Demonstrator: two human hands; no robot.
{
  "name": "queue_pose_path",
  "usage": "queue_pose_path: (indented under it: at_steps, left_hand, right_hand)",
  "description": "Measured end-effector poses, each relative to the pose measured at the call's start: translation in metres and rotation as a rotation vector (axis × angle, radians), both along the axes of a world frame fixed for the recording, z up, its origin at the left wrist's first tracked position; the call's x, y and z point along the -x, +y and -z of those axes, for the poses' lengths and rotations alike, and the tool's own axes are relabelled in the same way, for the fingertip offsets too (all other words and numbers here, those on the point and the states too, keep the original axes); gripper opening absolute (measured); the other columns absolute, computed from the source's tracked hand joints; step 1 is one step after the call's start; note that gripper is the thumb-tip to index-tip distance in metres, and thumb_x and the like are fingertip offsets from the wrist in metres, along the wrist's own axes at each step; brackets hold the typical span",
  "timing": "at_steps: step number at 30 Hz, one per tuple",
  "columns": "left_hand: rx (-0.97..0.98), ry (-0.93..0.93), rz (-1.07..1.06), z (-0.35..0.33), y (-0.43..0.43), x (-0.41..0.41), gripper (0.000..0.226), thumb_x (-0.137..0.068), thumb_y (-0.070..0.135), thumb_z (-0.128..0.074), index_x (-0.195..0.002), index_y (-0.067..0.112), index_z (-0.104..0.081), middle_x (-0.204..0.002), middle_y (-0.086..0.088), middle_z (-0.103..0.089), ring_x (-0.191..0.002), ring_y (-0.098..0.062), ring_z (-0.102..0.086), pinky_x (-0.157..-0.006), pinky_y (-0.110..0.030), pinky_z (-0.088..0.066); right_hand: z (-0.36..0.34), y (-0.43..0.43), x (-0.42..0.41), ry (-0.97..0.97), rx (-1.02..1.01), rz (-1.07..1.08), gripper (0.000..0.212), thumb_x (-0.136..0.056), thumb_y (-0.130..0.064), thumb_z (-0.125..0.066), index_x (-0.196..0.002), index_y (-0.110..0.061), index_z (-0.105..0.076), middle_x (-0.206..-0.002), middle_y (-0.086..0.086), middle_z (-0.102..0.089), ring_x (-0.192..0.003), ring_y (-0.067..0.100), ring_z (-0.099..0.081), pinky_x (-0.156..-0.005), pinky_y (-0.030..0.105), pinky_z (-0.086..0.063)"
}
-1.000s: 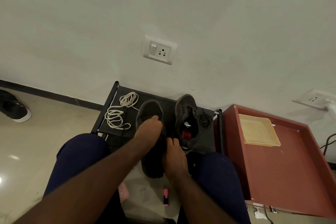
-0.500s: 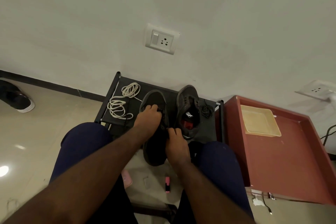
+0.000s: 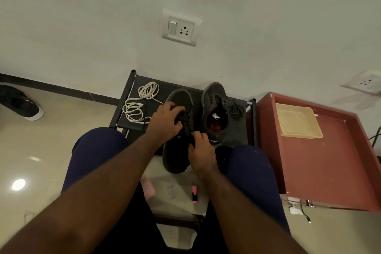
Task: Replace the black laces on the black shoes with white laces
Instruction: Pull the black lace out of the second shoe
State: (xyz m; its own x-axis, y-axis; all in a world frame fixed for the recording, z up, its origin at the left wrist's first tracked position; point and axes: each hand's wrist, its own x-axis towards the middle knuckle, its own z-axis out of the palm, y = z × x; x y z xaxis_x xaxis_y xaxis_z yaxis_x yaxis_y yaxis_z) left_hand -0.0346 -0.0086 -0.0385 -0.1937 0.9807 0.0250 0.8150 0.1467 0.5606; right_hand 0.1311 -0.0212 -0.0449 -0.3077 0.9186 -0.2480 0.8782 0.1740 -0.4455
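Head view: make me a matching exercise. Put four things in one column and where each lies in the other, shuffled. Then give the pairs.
Things
1. white laces
2. loose black lace
3. pink marker
4. yellow tray

Places
A. on the floor
B. on the rack, right of the unlaced shoe
C. on the red cabinet
D. on the rack, left of the laced shoe

Pairs: 1-D, 2-B, 3-A, 4-C

A home room: tiled floor [image 3: 51, 150] at 9 o'clock, wall socket [image 3: 181, 27] at 12, shoe rack [image 3: 237, 130] below it, red cabinet [image 3: 329, 161] at 3.
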Motion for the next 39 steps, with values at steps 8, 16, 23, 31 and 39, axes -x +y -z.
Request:
queue_pose_path:
  at_steps: [8, 16, 23, 31, 39]
  left_hand:
    - [0.014, 0.03, 0.056, 0.003, 0.011, -0.006, 0.022, -0.097, 0.019, -0.054, -0.099, 0.004, -0.07, -0.103, -0.014, -0.065, -0.098, -0.03, -0.06, -0.08, -0.035, -0.041]
    - [0.051, -1.016, -0.749, 0.007, 0.011, 0.027, 0.011, -0.1, 0.013, -0.044, -0.107, 0.012, -0.053, -0.105, -0.016, -0.064, -0.077, -0.019, -0.063, -0.053, -0.028, -0.053]
    - [-0.022, 0.093, 0.01, 0.003, -0.001, -0.002, 0.047, -0.089, 0.023, -0.06, -0.136, 0.022, -0.054, -0.145, -0.011, -0.042, -0.137, -0.03, -0.033, -0.109, -0.054, -0.034]
    - [0.032, 0.205, -0.035, 0.004, 0.004, -0.006, 0.025, -0.097, 0.027, -0.053, -0.117, 0.015, -0.061, -0.121, -0.009, -0.051, -0.11, -0.028, -0.051, -0.089, -0.043, -0.046]
    - [-0.03, -0.916, -0.69, 0.004, 0.009, 0.008, 0.017, -0.092, 0.004, -0.054, -0.084, 0.019, -0.054, -0.095, -0.017, -0.068, -0.081, -0.025, -0.069, -0.061, -0.03, -0.053]
  right_hand:
    - [0.0, 0.002, -0.002, 0.041, 0.006, -0.004, 0.029, -0.097, -0.021, -0.048, -0.126, -0.018, -0.052, -0.12, 0.01, -0.049, -0.104, 0.038, -0.058, -0.085, 0.051, -0.049]
    - [0.001, 0.0, -0.002, 0.112, -0.001, 0.057, 0.027, -0.096, -0.023, -0.056, -0.123, -0.019, -0.054, -0.12, 0.007, -0.053, -0.105, 0.034, -0.059, -0.091, 0.049, -0.05]
    - [-0.001, 0.0, 0.0, 0.039, 0.002, 0.018, 0.029, -0.096, -0.021, -0.052, -0.125, -0.018, -0.052, -0.121, 0.009, -0.05, -0.103, 0.038, -0.059, -0.085, 0.051, -0.05]
    - [-0.002, 0.0, -0.003, -0.015, 0.002, -0.043, 0.031, -0.097, -0.022, -0.051, -0.128, -0.019, -0.05, -0.122, 0.009, -0.049, -0.104, 0.037, -0.059, -0.084, 0.05, -0.051]
    - [-0.001, 0.002, 0.0, 0.08, 0.014, 0.063, 0.024, -0.096, -0.021, -0.053, -0.12, -0.019, -0.053, -0.119, 0.007, -0.053, -0.105, 0.035, -0.059, -0.09, 0.048, -0.05]
